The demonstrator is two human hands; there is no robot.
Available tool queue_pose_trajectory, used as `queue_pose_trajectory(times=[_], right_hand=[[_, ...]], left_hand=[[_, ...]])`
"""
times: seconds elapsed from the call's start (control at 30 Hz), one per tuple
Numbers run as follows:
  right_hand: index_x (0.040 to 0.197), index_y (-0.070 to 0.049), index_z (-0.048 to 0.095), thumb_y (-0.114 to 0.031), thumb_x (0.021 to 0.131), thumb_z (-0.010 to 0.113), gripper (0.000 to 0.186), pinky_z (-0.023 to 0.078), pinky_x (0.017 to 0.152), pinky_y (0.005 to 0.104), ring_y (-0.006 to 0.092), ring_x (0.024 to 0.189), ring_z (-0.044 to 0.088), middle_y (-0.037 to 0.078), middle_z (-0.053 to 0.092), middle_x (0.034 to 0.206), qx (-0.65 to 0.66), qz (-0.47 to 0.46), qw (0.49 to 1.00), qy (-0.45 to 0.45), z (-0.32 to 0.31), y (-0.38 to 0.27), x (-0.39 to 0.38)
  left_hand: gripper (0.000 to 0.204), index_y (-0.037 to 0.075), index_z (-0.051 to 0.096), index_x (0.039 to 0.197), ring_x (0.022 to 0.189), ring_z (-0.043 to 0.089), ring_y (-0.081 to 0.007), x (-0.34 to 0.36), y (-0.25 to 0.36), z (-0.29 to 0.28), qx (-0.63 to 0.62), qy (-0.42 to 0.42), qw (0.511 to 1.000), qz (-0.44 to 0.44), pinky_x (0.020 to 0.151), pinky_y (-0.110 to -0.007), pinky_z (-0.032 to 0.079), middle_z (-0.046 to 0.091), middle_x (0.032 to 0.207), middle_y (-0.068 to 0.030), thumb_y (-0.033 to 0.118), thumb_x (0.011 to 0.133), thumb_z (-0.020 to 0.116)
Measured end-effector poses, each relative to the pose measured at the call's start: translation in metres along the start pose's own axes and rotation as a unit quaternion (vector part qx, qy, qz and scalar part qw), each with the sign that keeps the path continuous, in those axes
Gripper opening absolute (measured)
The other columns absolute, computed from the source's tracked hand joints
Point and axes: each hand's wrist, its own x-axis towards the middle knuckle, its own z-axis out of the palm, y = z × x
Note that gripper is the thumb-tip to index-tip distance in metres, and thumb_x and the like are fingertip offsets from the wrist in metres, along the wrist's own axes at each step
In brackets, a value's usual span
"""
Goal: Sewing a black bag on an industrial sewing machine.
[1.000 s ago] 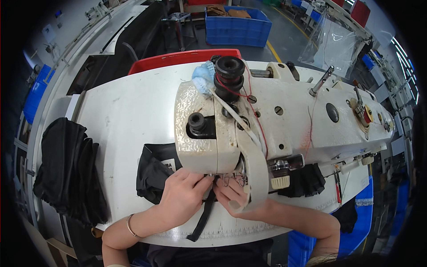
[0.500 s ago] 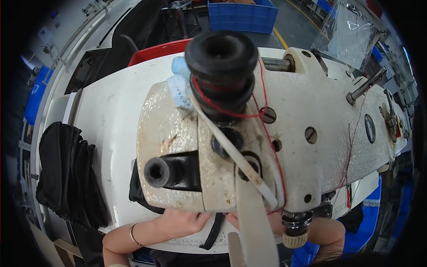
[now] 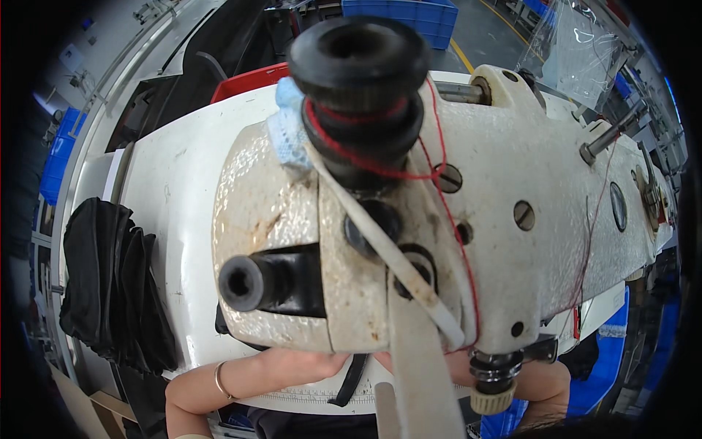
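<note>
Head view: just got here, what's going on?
A person works at a white sewing machine, left hand and right hand close together at its near side, largely hidden by it. A narrow black strip shows between them on the white table; whether they grip it can't be seen. Folded black fabric is stacked at left.

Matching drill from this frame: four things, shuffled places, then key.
1. Bracelet
2. Red thread
3. Black strip
4. Cloth pile

A. At the table's left edge
B. Between left hand and right hand
C. Around left wrist
D. Looped round black knob

Pairs: 1-C, 2-D, 3-B, 4-A
</note>
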Motion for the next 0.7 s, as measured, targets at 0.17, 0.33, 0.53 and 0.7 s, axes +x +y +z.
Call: queue_pose_trajectory(times=[0.17,0.33,0.53,0.7], right_hand=[[0.071,0.000,0.061,-0.015,0.065,0.063,0.016,0.047,0.062,0.0466,0.0346,0.076,0.055,0.021,0.058,0.086,0.155,0.136,0.978,-0.040,0.011,0.000,-0.003],[0.104,0.000,0.063,-0.014,0.075,0.060,0.032,0.049,0.090,0.0424,0.0298,0.100,0.061,0.013,0.063,0.102,0.212,0.245,0.937,-0.130,-0.018,0.002,0.004],[0.095,0.000,0.067,-0.014,0.074,0.060,0.026,0.049,0.082,0.0352,0.0248,0.096,0.061,0.011,0.064,0.102,0.083,-0.016,0.992,-0.093,-0.059,-0.035,0.015],[0.106,0.002,0.068,-0.013,0.081,0.060,0.030,0.049,0.075,0.0301,0.0219,0.097,0.062,0.010,0.064,0.104,0.068,0.066,0.994,-0.048,-0.068,-0.057,0.011]], left_hand=[[0.022,-0.003,0.064,0.088,0.081,0.063,-0.0356,0.018,-0.023,0.002,-0.068,0.069,0.995,-0.037,0.070,-0.043,0.051,0.063,0.087,-0.0193,0.008,0.069,0.061],[0.027,-0.001,0.067,0.099,0.083,0.066,-0.0312,0.040,-0.032,-0.028,-0.294,-0.142,0.913,-0.243,0.069,-0.040,0.054,0.064,0.093,-0.0148,0.003,0.073,0.063],[0.010,0.004,0.062,0.073,0.072,0.053,-0.0207,0.015,0.034,-0.074,-0.009,-0.039,0.993,0.107,0.083,-0.033,0.043,0.053,0.071,-0.0064,0.013,0.067,0.059],[0.016,0.004,0.068,0.079,0.069,0.050,-0.0151,-0.027,0.077,-0.065,0.033,0.048,0.998,-0.013,0.072,-0.028,0.044,0.052,0.076,-0.0017,0.012,0.068,0.060]])
